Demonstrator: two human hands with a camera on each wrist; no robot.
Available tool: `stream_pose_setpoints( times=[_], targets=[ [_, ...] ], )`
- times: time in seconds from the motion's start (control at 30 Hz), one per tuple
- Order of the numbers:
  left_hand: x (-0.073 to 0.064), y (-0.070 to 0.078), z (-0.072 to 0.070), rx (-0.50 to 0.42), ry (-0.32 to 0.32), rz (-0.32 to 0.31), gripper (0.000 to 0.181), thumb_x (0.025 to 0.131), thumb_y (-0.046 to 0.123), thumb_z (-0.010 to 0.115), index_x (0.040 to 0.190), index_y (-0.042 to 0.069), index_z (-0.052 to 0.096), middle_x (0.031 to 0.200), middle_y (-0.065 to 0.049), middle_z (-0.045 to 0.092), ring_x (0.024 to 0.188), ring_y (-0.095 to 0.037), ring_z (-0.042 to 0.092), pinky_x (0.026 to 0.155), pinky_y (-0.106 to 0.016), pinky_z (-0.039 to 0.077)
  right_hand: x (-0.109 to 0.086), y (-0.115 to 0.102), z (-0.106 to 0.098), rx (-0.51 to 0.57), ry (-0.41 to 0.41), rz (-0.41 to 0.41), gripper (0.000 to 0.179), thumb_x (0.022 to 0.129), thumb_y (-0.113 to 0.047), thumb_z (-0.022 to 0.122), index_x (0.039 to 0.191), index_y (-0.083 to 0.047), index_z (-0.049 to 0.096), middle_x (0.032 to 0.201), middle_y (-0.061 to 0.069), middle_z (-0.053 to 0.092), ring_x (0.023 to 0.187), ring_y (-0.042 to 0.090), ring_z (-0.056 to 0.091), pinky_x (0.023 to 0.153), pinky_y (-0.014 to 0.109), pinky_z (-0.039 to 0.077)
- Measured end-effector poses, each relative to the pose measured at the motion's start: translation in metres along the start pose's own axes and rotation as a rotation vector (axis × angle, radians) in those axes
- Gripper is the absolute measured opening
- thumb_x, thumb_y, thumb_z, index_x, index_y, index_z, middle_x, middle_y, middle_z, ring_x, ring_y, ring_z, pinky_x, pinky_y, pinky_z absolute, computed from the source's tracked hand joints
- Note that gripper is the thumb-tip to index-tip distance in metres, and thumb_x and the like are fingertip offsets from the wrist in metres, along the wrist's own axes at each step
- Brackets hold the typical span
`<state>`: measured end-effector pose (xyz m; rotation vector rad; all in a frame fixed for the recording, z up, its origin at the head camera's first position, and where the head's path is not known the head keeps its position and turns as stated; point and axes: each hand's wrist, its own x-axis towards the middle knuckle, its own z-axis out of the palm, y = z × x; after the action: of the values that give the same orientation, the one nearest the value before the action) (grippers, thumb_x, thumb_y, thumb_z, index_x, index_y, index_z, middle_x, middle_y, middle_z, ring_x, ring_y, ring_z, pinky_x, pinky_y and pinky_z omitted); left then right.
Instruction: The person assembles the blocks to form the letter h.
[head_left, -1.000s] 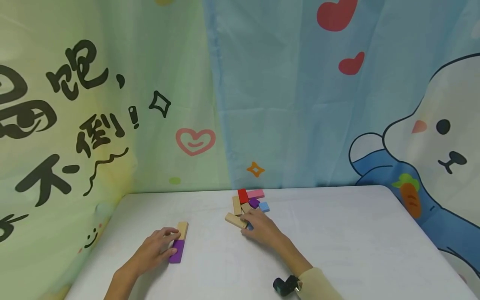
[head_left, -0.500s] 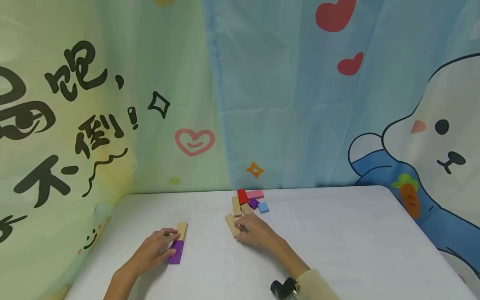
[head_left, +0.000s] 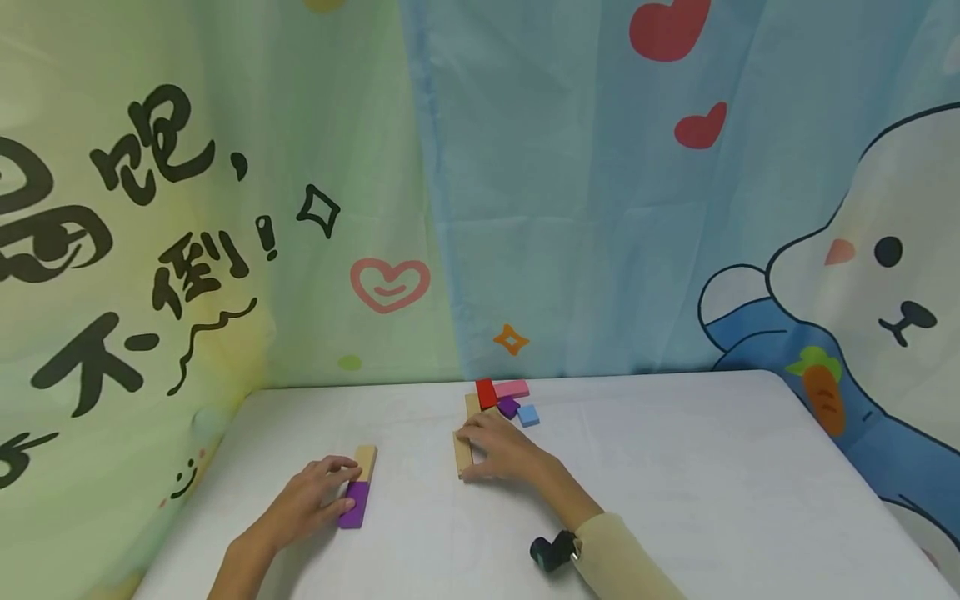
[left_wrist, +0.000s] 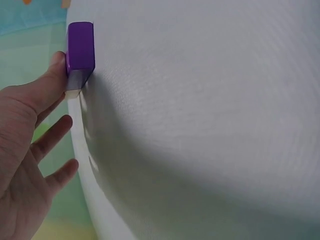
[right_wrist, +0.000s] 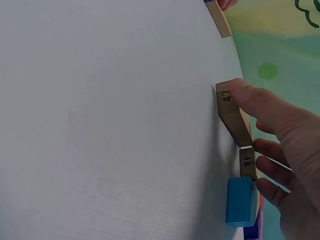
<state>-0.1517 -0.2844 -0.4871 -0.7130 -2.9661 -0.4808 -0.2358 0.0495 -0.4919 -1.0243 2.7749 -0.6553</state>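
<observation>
My left hand (head_left: pixel 300 508) rests beside two blocks lying end to end, its thumb touching the purple block (head_left: pixel 358 510) and its fingertips at the plain wooden block (head_left: pixel 366 463) beyond it. In the left wrist view the thumb lies against the side of the purple block (left_wrist: pixel 80 45), other fingers spread apart. My right hand (head_left: pixel 506 450) pinches a long wooden block (head_left: pixel 462 457) on the table, thumb at its near end and fingers toward the far end. The right wrist view shows this wooden block (right_wrist: pixel 232 110) marked 42; its far side is hidden.
Behind the right hand sit a red block (head_left: pixel 486 393), a pink block (head_left: pixel 513 389), a small purple block (head_left: pixel 508 407), a light blue block (head_left: pixel 528 415) and more wooden blocks (head_left: pixel 472 403). The white table (head_left: pixel 675 483) meets a printed curtain (head_left: pixel 525 208) at the back.
My right hand has turned the long wooden block from slanting to pointing nearly straight away from me, moving it slightly left and nearer. The left hand stays at its two blocks.
</observation>
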Motion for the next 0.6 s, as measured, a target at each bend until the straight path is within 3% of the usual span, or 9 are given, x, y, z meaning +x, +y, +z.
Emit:
stream_pose_setpoints(
  times=[0.33,0.6],
  targets=[
    [0.000,0.000,0.001,-0.006,-0.002,-0.019,0.043,0.085,0.036,0.062,0.122,0.014,0.060,0.121,0.000,0.057,0.112,-0.023,0.054,0.090,-0.048,0.045,0.006,-0.002,-0.002,-0.107,-0.066,0.012,0.068,0.075,-0.048,0.070,0.131,-0.015,0.050,0.128,0.000,0.051,0.119,0.019,0.042,0.103,0.039,0.038],
    [0.000,-0.004,0.001,-0.020,0.027,0.014,0.042,0.084,0.034,0.064,0.120,0.013,0.061,0.121,-0.001,0.058,0.111,-0.023,0.055,0.087,-0.048,0.045,0.015,-0.010,0.002,0.002,-0.029,0.038,0.066,0.073,-0.050,0.070,0.125,-0.013,0.054,0.119,0.000,0.053,0.108,0.014,0.047,0.091,0.030,0.045]
  ],
)
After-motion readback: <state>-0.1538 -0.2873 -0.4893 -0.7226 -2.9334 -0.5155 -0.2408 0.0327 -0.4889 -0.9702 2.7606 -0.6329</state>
